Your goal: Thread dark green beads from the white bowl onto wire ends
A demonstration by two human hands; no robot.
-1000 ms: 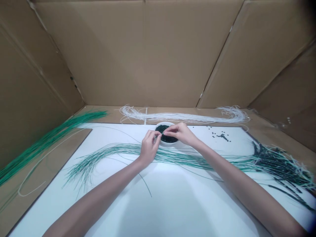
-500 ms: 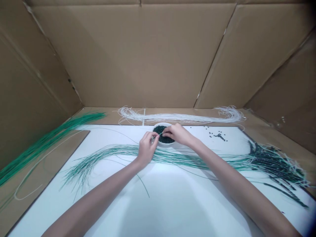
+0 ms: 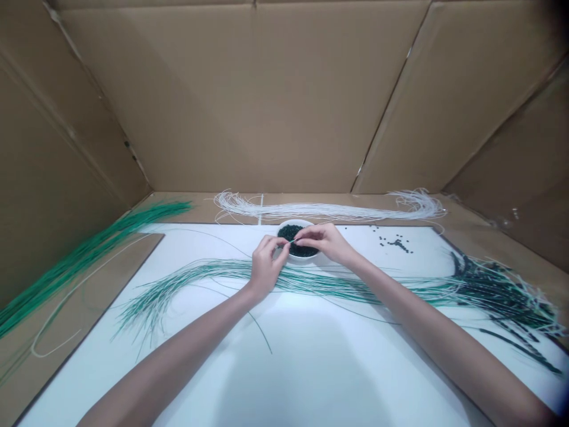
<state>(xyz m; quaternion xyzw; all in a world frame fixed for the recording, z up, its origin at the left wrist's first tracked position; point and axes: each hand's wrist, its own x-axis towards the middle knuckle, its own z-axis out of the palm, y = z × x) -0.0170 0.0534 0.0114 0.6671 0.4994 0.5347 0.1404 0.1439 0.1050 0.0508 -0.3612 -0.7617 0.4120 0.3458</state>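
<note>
Over a white bowl point(image 3: 303, 257) of small dark green beads point(image 3: 291, 231), both hands meet fingertip to fingertip. My left hand point(image 3: 265, 262) is closed, pinching a thin light strand point(image 3: 292, 241) between thumb and forefinger, its short end pointing right. At that end my right hand point(image 3: 328, 243) pinches with thumb and forefinger; what lies between them is too small to make out. Below the hands a long bundle of green and white strands point(image 3: 329, 283) runs across the white board, passing under both forearms. Dark beads are threaded on its right end point(image 3: 498, 296).
A bundle of white strands point(image 3: 320, 210) lies along the back on cardboard. Green strands point(image 3: 102, 249) lie at the left. Loose beads point(image 3: 398, 243) are scattered on the white board point(image 3: 284, 367) right of the bowl. Cardboard walls point(image 3: 249, 101) enclose the back and sides.
My right hand's fingertips have closed in on the strand's end, and its fingers are a little straighter. My left hand keeps its pinch. The whole view has shifted slightly.
</note>
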